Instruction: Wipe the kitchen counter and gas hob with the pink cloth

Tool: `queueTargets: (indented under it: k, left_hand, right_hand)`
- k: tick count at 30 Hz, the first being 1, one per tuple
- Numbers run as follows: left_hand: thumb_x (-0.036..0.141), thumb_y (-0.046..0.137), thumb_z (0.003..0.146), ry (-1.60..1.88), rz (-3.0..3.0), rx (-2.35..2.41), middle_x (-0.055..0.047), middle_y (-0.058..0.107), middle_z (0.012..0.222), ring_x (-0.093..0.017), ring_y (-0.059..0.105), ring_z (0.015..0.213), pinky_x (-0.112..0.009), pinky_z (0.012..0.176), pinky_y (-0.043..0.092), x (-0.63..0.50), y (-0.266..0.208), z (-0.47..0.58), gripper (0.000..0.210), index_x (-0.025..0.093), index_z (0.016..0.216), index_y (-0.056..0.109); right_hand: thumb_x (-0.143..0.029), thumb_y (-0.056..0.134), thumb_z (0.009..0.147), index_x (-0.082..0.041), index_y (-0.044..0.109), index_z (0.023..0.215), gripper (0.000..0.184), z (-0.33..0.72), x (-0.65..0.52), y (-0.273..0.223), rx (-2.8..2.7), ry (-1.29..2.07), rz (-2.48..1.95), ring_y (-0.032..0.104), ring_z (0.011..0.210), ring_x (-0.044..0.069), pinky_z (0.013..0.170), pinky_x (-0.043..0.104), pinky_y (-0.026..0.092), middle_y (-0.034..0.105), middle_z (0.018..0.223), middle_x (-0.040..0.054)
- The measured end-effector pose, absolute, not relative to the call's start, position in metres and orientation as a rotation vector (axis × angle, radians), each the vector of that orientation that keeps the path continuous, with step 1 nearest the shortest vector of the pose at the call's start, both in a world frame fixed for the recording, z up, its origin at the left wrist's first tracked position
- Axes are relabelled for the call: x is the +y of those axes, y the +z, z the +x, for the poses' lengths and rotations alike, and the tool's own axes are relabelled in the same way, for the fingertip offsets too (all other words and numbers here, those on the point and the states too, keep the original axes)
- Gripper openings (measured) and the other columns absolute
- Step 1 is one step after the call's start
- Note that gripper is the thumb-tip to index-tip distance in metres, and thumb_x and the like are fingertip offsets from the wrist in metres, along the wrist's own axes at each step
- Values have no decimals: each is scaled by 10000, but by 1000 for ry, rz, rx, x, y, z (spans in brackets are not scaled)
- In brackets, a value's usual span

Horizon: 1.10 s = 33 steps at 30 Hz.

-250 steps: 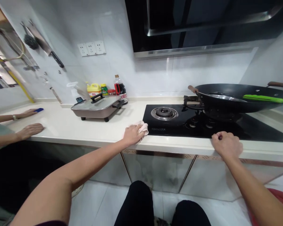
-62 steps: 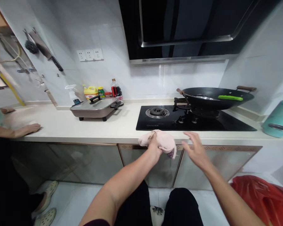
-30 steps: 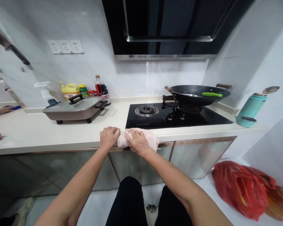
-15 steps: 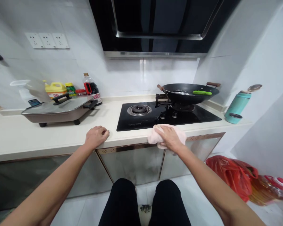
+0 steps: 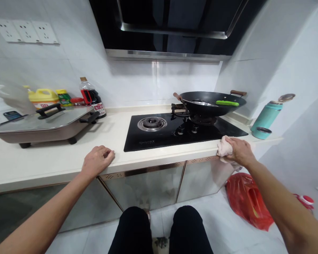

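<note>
My right hand (image 5: 240, 151) grips a pale pink cloth (image 5: 225, 146) at the counter's front edge, just past the right front of the stove. Part of the cloth hangs down over the edge. My left hand (image 5: 97, 160) rests on the white counter (image 5: 116, 135) near its front, fingers curled in and nothing visible in them. Between the hands lies the black gas stove (image 5: 145, 139). On its right burner sits a black wok (image 5: 212, 109) with wooden handles and a green-handled utensil (image 5: 227, 103) in it.
A lidded electric pan (image 5: 42, 130) stands at left, before a soy sauce bottle (image 5: 91, 97) and a yellow jug (image 5: 43, 97). A turquoise flask (image 5: 267, 114) and its cup (image 5: 261, 133) are at right. The range hood (image 5: 164, 28) overhangs the stove; a red bag (image 5: 246, 197) lies on the floor.
My right hand has slid the cloth rightward along the counter edge, from the stove's front middle to past its right corner. My left hand stays on the counter; the view has shifted right.
</note>
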<state>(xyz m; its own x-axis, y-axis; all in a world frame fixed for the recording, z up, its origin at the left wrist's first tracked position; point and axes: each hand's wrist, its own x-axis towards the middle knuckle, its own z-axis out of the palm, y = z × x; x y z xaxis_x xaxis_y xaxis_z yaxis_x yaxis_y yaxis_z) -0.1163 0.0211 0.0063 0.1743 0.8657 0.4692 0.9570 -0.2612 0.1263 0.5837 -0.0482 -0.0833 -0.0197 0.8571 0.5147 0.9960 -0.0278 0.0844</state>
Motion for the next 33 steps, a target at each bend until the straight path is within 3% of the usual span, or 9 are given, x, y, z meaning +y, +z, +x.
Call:
queueTargets:
  k: [3,7,18,22,25,29,33]
  left_hand:
    - [505,453,903,-705,-2239,-1798,-88,765,1004,-295,647,1083,-368,953,503,21,8,-114,388,245,783,716]
    - [510,475,900,-736,-2252,-1908,-79,770,1025,-305,639,1099,-380,949,507,23,11,-112,385,242,800,733]
    - [459,501,907,-767,-2263,-1923,-97,754,1021,-317,619,1096,-426,979,498,25,7,-112,350,240,820,760]
    - [440,488,913,-759,-2262,-1898,-104,755,1016,-309,623,1102,-414,995,497,23,6,-112,349,238,811,754]
    - [426,487,911,-761,-2252,-1887,-106,756,1005,-305,627,1106,-400,1000,496,23,5,-112,345,234,804,753]
    - [411,486,917,-783,-2237,-1864,-111,756,979,-301,633,1095,-390,989,502,22,4,-113,344,230,778,743]
    - [415,499,916,-834,-2248,-1820,-101,759,967,-300,640,1079,-389,980,508,21,1,-114,333,237,763,736]
  right_hand:
    - [-446,841,628,-173,459,1519,1007,596,-49,-85,-1918,-612,-2008,493,1350,335,1122,489,307,541,1514,193]
    - [-337,737,724,-156,408,1556,913,561,-54,-86,-1868,-695,-2046,481,1356,362,1084,511,350,532,1510,218]
    - [-186,670,718,-142,441,1548,862,316,-56,-66,-2095,-466,-1602,422,1367,433,1123,592,312,496,1530,230]
    - [-152,540,734,-217,577,1384,654,287,-43,-43,-2051,-52,-1362,562,1223,324,1077,497,409,640,1364,125]
    - [-197,504,764,-203,550,1316,553,296,-21,-9,-1774,120,-1289,604,1106,267,994,418,487,649,1268,110]
    - [-299,603,769,-156,400,1395,674,325,8,36,-1497,47,-1320,584,1099,263,978,413,496,560,1306,155]
    - [-416,690,760,-184,359,1470,817,354,11,36,-1301,-91,-1793,516,1231,340,1015,509,456,442,1427,203]
